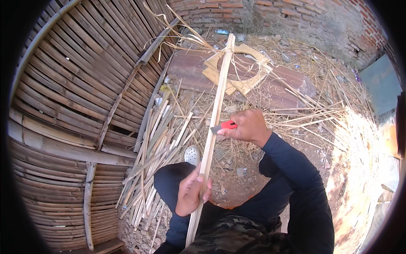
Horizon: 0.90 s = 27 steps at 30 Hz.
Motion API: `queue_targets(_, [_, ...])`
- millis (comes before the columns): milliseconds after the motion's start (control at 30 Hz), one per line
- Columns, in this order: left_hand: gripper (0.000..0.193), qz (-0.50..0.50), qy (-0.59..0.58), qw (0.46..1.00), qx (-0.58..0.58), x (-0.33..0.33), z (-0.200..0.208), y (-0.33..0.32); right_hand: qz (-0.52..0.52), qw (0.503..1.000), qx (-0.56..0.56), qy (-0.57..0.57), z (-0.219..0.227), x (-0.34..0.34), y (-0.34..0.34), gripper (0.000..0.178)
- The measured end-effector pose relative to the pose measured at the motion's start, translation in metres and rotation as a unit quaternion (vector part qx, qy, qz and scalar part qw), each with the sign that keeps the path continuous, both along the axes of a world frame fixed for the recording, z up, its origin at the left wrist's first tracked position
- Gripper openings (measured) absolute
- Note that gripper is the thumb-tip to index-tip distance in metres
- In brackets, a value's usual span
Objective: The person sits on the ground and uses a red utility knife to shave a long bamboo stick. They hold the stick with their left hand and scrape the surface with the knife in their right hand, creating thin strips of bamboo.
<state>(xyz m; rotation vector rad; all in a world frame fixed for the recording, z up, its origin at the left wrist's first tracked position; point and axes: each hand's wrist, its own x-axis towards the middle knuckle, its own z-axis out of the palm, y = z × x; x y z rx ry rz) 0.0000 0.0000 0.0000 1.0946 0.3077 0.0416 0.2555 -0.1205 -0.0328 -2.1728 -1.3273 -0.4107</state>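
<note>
A long pale bamboo strip (pixel 215 111) slants from my lap up to the far boards. My left hand (pixel 192 191) is closed round its lower part, near my knee. In my right hand (pixel 247 127) is a red-handled utility knife (pixel 228 125), its blade lying against the strip about midway along. The strip's far end passes over a light wooden piece with a round cut-out (pixel 211 76), where thin fibres lie tangled.
A slatted bamboo wall (pixel 84 84) stands on the left, with a pile of split bamboo strips (pixel 148 169) beside it. A reddish-brown board (pixel 186 70) lies ahead, before a brick wall (pixel 292 21). Dry shavings (pixel 292 127) litter the ground. A white clog (pixel 192 155) shows below the strip.
</note>
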Motion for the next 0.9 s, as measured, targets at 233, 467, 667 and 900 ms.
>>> queue_targets(233, [0.048,0.012,0.016,0.999,0.033,-0.001,0.005,-0.004,0.024,1.0,0.01,0.015,0.005,-0.014,0.007,0.065])
queue_targets(467, [0.046,0.017,0.034,0.997,0.073,-0.009,0.006,-0.005,-0.04,0.996,-0.03,0.08,0.001,0.01,0.015,0.07])
queue_targets(667, [0.046,0.031,0.036,0.985,0.166,-0.006,-0.003,-0.005,0.06,0.998,-0.003,0.011,-0.008,-0.013,0.019,0.068])
queue_targets(900, [0.046,0.021,0.048,0.99,0.132,-0.008,0.0,-0.007,-0.093,0.995,-0.024,0.029,-0.016,0.05,0.024,0.071])
